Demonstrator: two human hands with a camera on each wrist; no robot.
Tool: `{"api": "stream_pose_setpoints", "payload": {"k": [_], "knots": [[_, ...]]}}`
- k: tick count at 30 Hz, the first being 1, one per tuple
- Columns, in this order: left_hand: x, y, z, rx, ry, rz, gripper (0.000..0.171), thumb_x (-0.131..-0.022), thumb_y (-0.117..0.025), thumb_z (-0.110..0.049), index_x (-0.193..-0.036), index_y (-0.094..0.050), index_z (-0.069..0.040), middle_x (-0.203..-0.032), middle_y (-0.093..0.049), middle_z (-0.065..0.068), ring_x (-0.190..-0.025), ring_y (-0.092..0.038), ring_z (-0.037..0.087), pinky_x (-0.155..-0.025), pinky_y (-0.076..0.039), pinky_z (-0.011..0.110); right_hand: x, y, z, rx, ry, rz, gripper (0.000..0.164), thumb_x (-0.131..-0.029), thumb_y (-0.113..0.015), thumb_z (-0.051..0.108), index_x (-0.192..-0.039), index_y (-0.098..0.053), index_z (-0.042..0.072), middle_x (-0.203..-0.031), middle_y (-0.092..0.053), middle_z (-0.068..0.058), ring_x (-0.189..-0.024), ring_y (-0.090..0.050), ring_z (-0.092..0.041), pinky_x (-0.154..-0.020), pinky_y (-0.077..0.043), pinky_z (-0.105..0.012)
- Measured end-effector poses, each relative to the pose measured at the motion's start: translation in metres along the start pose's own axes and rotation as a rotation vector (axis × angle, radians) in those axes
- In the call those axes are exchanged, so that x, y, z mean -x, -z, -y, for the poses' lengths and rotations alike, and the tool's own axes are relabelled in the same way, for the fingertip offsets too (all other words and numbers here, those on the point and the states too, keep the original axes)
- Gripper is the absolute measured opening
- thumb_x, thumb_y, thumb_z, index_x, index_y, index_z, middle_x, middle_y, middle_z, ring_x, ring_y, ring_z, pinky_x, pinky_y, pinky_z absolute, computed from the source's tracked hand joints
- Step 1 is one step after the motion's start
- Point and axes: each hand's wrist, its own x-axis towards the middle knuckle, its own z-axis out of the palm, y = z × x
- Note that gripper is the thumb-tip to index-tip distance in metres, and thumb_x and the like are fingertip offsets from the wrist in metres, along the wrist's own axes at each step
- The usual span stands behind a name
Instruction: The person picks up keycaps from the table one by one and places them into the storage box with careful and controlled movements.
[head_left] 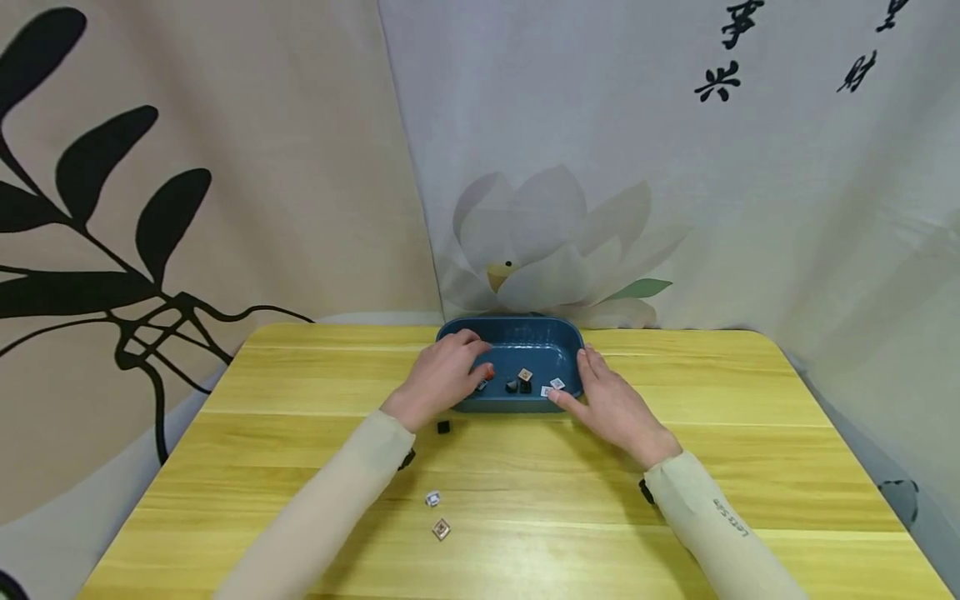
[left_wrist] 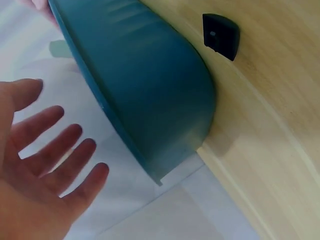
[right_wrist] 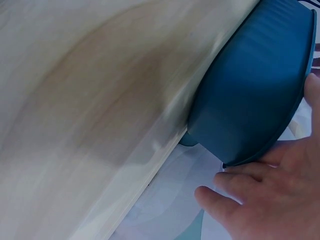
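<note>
A blue rectangular tray (head_left: 517, 407) stands at the table's far edge with several small keycaps in it. My left hand (head_left: 444, 371) reaches over the tray's left end, fingers apart and slightly bent. In the left wrist view nothing lies between the fingers of that hand (left_wrist: 45, 165). A red keycap (head_left: 490, 372) shows close by its thumb. My right hand (head_left: 618, 412) rests at the right front corner, thumb over the front rim and straight fingers along the right side. White keycaps (head_left: 557, 383) lie beside that thumb; a beige one (head_left: 526, 375) and black ones (head_left: 512, 387) sit mid-tray.
A black keycap (head_left: 443, 427) lies on the wooden table (head_left: 570, 517) just in front of the tray. Nearer to me are a white keycap (head_left: 432, 498) and a beige one (head_left: 441, 529). A printed cloth (head_left: 315, 167) hangs behind the table.
</note>
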Motion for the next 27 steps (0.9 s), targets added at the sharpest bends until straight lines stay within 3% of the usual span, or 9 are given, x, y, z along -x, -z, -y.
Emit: {"api": "stream_pose_setpoints", "payload": {"k": [7, 12, 19, 27], "knots": [[0.021, 0.011, -0.007, 0.02, -0.149, -0.081, 0.044, -0.102, -0.068, -0.037, -0.136, -0.069, -0.01, -0.139, -0.063, 0.011, -0.125, -0.061, 0.029, -0.105, -0.05, 0.048, 0.0, 0.0, 0.0, -0.005, 0.001, -0.014, 0.102, -0.101, -0.049, 0.067, -0.16, -0.02, -0.01, -0.169, -0.013, -0.027, -0.152, -0.025, -0.046, -0.119, -0.031, -0.057], [0.042, 0.014, -0.009, 0.003, -0.208, -0.105, 0.057, -0.102, -0.066, -0.045, -0.146, -0.059, -0.011, -0.146, -0.059, 0.01, -0.137, -0.052, 0.03, -0.114, -0.039, 0.056, 0.0, -0.001, 0.0, -0.008, 0.002, -0.012, 0.101, -0.101, -0.049, 0.067, -0.16, -0.019, -0.01, -0.169, -0.012, -0.027, -0.152, -0.025, -0.046, -0.119, -0.03, -0.057], [0.07, 0.014, -0.009, -0.029, -0.279, -0.072, 0.062, -0.102, -0.063, -0.05, -0.151, -0.054, -0.012, -0.155, -0.051, 0.009, -0.145, -0.044, 0.033, -0.115, -0.035, 0.064, 0.0, -0.001, 0.0, -0.01, 0.003, -0.01, 0.1, -0.102, -0.049, 0.066, -0.16, -0.019, -0.01, -0.169, -0.012, -0.026, -0.153, -0.024, -0.045, -0.119, -0.03, -0.057], [0.095, 0.008, -0.005, -0.038, -0.338, -0.03, 0.058, -0.1, -0.065, -0.048, -0.148, -0.057, -0.016, -0.155, -0.051, 0.007, -0.146, -0.044, 0.031, -0.116, -0.033, 0.062, 0.0, -0.001, 0.0, -0.013, 0.011, -0.01, 0.1, -0.102, -0.049, 0.066, -0.16, -0.019, -0.011, -0.169, -0.011, -0.026, -0.153, -0.022, -0.045, -0.12, -0.029, -0.057]]}}
